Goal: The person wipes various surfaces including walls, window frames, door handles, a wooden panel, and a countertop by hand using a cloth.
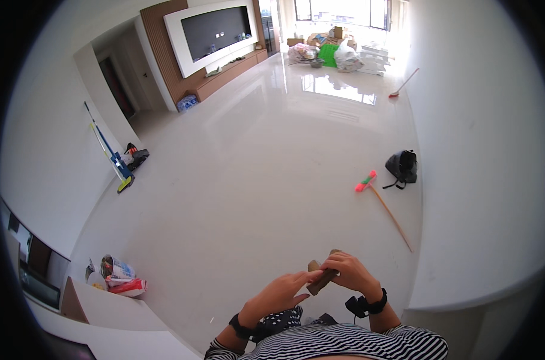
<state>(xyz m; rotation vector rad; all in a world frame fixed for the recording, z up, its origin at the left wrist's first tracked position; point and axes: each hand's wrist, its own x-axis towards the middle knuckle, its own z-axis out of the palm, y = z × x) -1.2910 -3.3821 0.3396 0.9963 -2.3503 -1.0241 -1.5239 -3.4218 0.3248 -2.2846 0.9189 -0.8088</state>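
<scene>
Both of my hands meet in front of my striped top at the lower middle of the view. My right hand (354, 271) is closed around a brown, bar-like object (319, 284); its exact kind is unclear. A tan, rounded part (314, 265) shows beside the fingers, and I cannot tell whether it belongs to the same object. The fingertips of my left hand (287, 288) touch the brown object, with the thumb held apart below it. Black straps circle both wrists, and a small black device (356, 307) hangs at the right one.
A pink-headed mop (392, 216) lies on the glossy floor, near a black bag (402, 167). Mops (112, 155) lean on the left wall. A bucket (116, 267) and red package (128, 288) stand lower left. Bags and boxes (344, 56) crowd the window end.
</scene>
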